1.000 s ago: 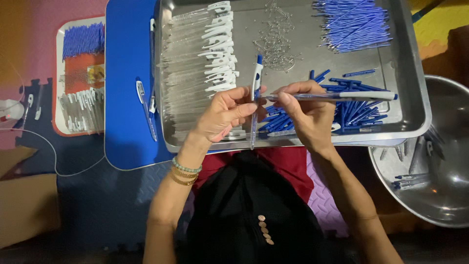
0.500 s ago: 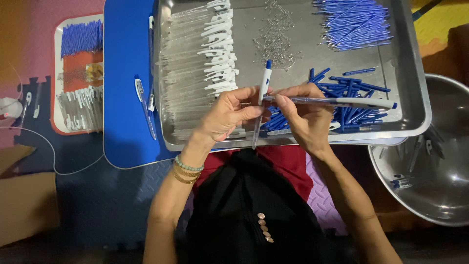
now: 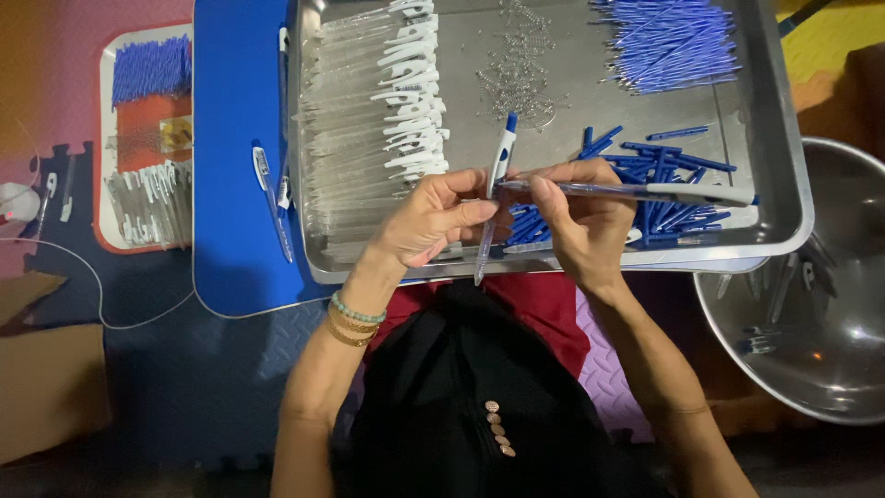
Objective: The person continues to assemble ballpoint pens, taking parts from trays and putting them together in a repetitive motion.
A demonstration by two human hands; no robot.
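Note:
My left hand (image 3: 433,219) grips a clear pen with a blue top and white clip (image 3: 496,189), held nearly upright over the near edge of a steel tray (image 3: 784,138). My right hand (image 3: 581,217) holds a second pen (image 3: 664,193) lying sideways, its tip pointing left toward the first pen. Both hands meet above a heap of blue pen parts (image 3: 659,189) in the tray. Rows of clear barrels with white clips (image 3: 378,111) fill the tray's left side. A pile of small metal springs (image 3: 521,65) and a bundle of blue refills (image 3: 668,41) lie at the back.
The tray rests on a blue board (image 3: 230,138), where two finished pens (image 3: 272,198) lie. A small red tray with more parts (image 3: 147,138) sits at far left. A steel bowl (image 3: 811,314) holding several pens stands at the right. A white cable (image 3: 64,267) crosses the foam floor mat.
The upright pen in my left hand has shifted slightly right toward the sideways pen. My hands have stayed over the tray's near edge.

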